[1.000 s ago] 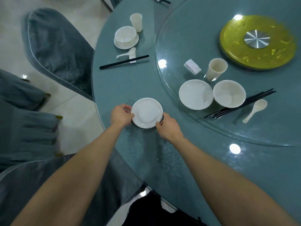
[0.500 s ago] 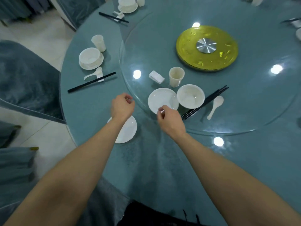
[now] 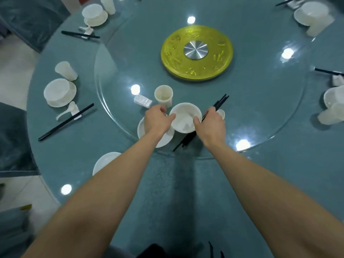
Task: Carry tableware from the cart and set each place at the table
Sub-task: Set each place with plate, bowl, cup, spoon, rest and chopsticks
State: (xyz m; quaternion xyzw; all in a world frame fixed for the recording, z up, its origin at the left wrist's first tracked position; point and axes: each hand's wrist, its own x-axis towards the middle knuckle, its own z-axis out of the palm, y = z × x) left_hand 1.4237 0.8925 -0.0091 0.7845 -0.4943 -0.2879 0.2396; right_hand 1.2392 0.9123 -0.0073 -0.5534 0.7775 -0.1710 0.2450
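A white bowl [image 3: 184, 116] sits on the glass turntable [image 3: 260, 112] near its front edge. My left hand [image 3: 157, 121] grips its left rim and my right hand [image 3: 211, 125] grips its right rim. A white saucer [image 3: 163, 140] lies under my left hand, partly hidden. Black chopsticks [image 3: 220, 101] and a white spoon [image 3: 221, 113] lie just right of the bowl, mostly behind my right hand. A white cup [image 3: 163, 95] and a small white rest [image 3: 143, 100] stand behind the bowl. Another saucer [image 3: 104, 162] lies on the teal tablecloth [image 3: 176, 192], half covered by my left forearm.
A gold disc [image 3: 197, 53] marks the turntable's centre. Set places lie at the left [image 3: 59, 92], far left [image 3: 95, 14], far right [image 3: 312, 13] and right [image 3: 333, 101]. Loose chopsticks [image 3: 66, 121] rest at the left place. Teal-covered chairs [image 3: 13, 138] ring the table's left edge.
Both hands left the near saucer on the cloth and reached forward onto the turntable. They now hold the bowl by its rim. The view swung toward the table's centre.
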